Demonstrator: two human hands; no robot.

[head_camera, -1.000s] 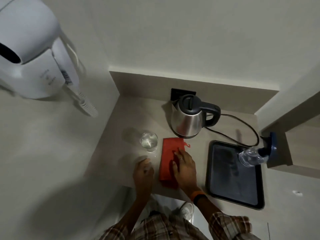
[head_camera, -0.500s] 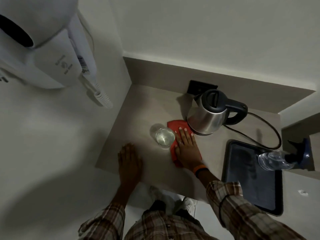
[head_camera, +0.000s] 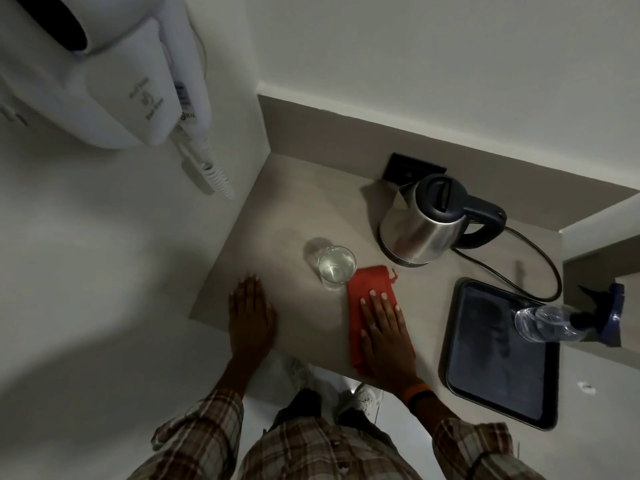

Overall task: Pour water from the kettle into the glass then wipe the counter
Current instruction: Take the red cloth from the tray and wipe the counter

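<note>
Right hand [head_camera: 382,336] flat on the red cloth [head_camera: 365,296], palm down, fingers [head_camera: 383,296] slightly spread and extended, gripping nothing; cloth pinned between palm and bench [head_camera: 298,216]. Fingertips short of the cloth's far edge, so a strip of red shows beyond them and another strip along the thumb side. Small loop or tag at the cloth's far corner, just beyond and to the right of the fingertips. Orange and black band on the right wrist.

Glass [head_camera: 336,267] upright, holding clear water, just beyond and to the left of the right fingertips, touching or nearly touching the cloth's far left corner; cannot tell which. Kettle [head_camera: 424,225], steel body with black lid and handle, upright beyond the right fingertips and a little to their right, apart from the cloth, handle to the right, black cord looping off to the right.

Left hand [head_camera: 251,315] flat on bare bench, fingers close together and straight, holding nothing, well left of the cloth and near the bench's front left edge; glass beyond and right of those fingertips.

Black tray [head_camera: 460,348] right of the right hand, with a clear plastic bottle [head_camera: 543,322] at its far right corner. White wall-mounted dryer [head_camera: 114,74] up left, with printed marks too blurred to read.
</note>
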